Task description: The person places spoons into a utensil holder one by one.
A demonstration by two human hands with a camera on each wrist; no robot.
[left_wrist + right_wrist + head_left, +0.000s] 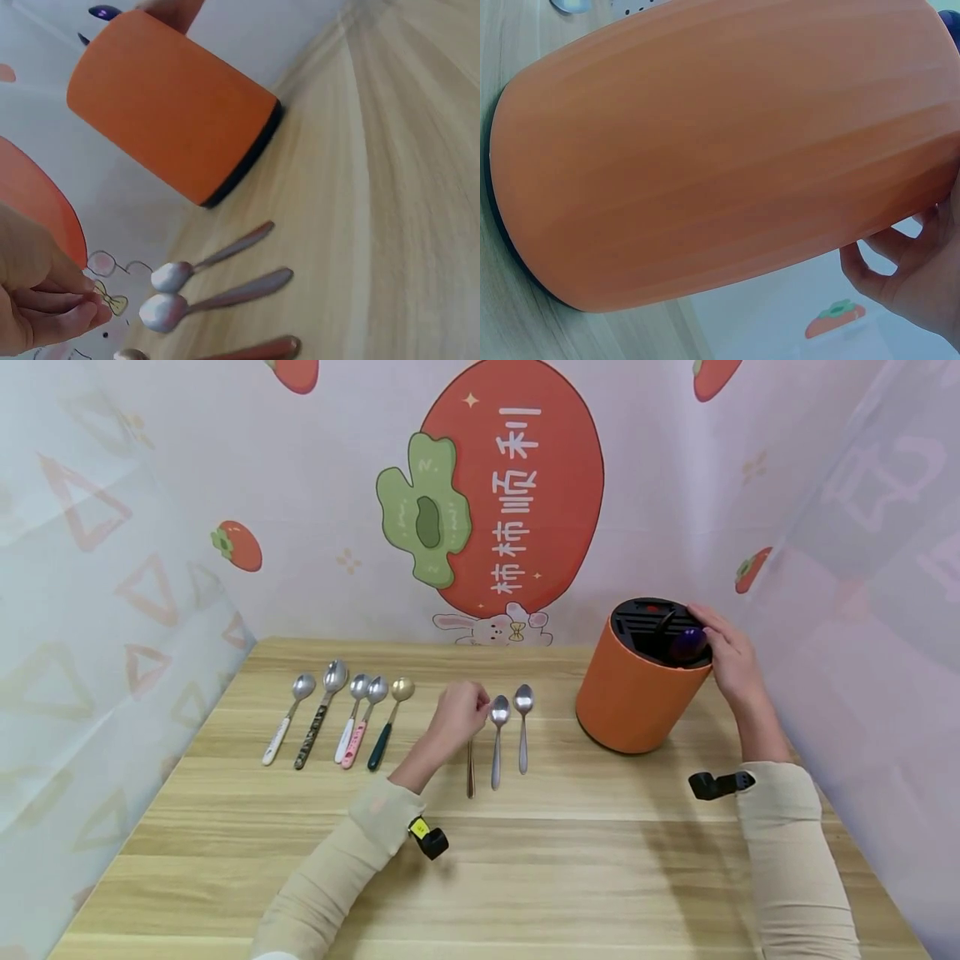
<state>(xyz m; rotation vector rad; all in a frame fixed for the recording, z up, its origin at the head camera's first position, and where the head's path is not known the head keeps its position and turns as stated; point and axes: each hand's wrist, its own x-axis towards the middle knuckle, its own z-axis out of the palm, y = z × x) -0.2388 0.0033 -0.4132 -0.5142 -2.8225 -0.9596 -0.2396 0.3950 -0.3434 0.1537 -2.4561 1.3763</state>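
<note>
My left hand (pixel 459 708) is over the bowl end of a bronze-handled spoon (pixel 470 772), hiding that bowl. In the left wrist view its fingertips are drawn together with nothing between them. Two plain silver spoons, a nearer one (pixel 497 735) and a farther one (pixel 523 727), lie just right of it. My right hand (pixel 735 664) holds the upper right side of an orange knife block (pixel 637 693), its fingers bent against the wall near the rim. The block stands upright on the table. A shiny purple utensil end (pixel 686 645) and a dark curved one (pixel 664 622) stick out of its black slotted top.
Several spoons with coloured handles lie in a row at the left, among them one with a pink handle (pixel 355 743) and a gold-bowled one with a green handle (pixel 381 745). Printed cloth walls (pixel 315 485) border the wooden table (pixel 525 877) at the back and sides.
</note>
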